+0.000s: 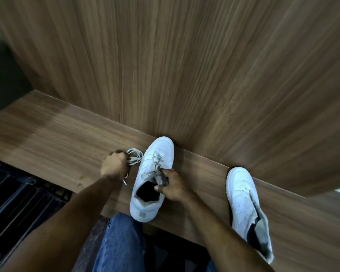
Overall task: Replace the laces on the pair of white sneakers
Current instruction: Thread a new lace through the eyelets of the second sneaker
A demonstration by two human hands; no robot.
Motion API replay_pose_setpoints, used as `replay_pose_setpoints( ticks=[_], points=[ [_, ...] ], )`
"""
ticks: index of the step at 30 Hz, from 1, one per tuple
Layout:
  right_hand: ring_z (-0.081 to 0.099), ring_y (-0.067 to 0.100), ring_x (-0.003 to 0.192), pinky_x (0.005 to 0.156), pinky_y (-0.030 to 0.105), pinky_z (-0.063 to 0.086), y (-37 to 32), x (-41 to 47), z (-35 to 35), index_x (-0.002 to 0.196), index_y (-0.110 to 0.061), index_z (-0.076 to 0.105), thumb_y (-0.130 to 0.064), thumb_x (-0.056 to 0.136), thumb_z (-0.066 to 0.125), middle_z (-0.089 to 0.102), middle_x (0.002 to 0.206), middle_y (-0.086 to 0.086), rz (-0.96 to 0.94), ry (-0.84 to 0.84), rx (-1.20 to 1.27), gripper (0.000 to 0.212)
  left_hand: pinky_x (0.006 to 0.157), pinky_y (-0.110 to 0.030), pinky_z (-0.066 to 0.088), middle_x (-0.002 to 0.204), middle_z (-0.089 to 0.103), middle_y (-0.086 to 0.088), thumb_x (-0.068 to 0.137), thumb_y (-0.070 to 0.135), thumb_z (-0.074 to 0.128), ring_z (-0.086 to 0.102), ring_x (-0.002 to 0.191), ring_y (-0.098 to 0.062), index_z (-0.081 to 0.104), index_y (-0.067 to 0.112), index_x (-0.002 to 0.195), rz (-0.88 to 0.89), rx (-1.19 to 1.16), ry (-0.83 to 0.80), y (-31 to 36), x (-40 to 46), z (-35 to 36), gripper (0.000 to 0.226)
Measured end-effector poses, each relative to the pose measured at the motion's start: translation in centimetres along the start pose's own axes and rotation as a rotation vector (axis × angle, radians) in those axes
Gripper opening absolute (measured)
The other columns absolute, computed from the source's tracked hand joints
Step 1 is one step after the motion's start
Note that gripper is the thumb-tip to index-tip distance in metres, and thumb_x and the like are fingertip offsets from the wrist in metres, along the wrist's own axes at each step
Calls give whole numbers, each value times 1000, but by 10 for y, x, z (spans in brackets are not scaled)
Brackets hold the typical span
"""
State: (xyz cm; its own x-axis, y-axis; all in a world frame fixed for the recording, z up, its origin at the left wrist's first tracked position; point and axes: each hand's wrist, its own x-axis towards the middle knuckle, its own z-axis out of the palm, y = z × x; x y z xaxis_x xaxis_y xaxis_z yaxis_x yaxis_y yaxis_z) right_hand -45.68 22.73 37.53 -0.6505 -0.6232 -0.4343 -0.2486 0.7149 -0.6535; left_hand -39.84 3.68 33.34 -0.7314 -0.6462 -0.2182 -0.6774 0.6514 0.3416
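Note:
Two white sneakers stand on a wooden ledge (47, 134). The nearer sneaker (148, 205) sits in the middle, toe against the wall, with a grey lace (155, 165) threaded through part of its eyelets. My right hand (173, 187) pinches its grey tongue at the opening. My left hand (114, 165) grips a bundled light lace (134, 156) just left of that shoe; one lace tip hangs below my wrist. The second sneaker (240, 193) lies at the right, its tongue pulled out and no lace visible in it.
A tall wood-grain wall (185, 65) rises directly behind the ledge. My leg in blue jeans (120, 242) is below the ledge's front edge. Dark slatted objects (18, 197) lie on the floor at the lower left.

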Motion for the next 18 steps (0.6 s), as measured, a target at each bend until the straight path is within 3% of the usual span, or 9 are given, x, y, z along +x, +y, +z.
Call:
replay_pose_setpoints(
  ticks=[5,7,10,13,16,18],
  points=[
    [35,22,139,105,18,26,2,-18,3,147,-3,30,-4,90,64,39,149,8,-45,-26,119,67,78,-30,52,90,72,-15,72,13,71,67,91,-32,72,19,73,-263,-477,81,8,-27,-6,6],
    [29,20,142,108,15,22,6,-31,1,151,-4,20,-7,91,63,30,154,7,-68,-45,107,73,81,-28,53,80,71,-12,72,6,67,69,85,-28,66,19,61,-259,-654,123,21,-36,-14,17],
    [35,19,139,115,26,24,21,-54,-13,149,-8,28,-17,93,62,38,151,6,-120,30,126,66,80,-20,44,80,72,-10,74,0,63,68,85,-26,68,19,64,-186,-812,188,54,-45,-32,22],
    [36,22,139,111,25,24,59,-70,-46,145,-15,39,-33,95,57,41,150,4,-110,233,-177,57,80,-23,49,78,73,-2,74,8,67,67,79,-19,73,24,71,-60,-812,208,94,-61,-46,17],
    [44,23,133,107,33,37,113,-95,-87,135,-23,51,-48,91,52,47,142,2,31,394,-449,51,75,-28,52,71,70,-1,75,5,72,66,72,-17,74,20,76,128,-839,136,137,-89,-35,15],
    [39,26,136,108,40,35,148,-118,-107,140,-25,43,-50,87,56,41,146,5,204,393,-419,60,70,-25,50,72,71,1,74,7,76,66,71,-13,71,22,71,180,-872,63,160,-113,-17,16]
  ],
)
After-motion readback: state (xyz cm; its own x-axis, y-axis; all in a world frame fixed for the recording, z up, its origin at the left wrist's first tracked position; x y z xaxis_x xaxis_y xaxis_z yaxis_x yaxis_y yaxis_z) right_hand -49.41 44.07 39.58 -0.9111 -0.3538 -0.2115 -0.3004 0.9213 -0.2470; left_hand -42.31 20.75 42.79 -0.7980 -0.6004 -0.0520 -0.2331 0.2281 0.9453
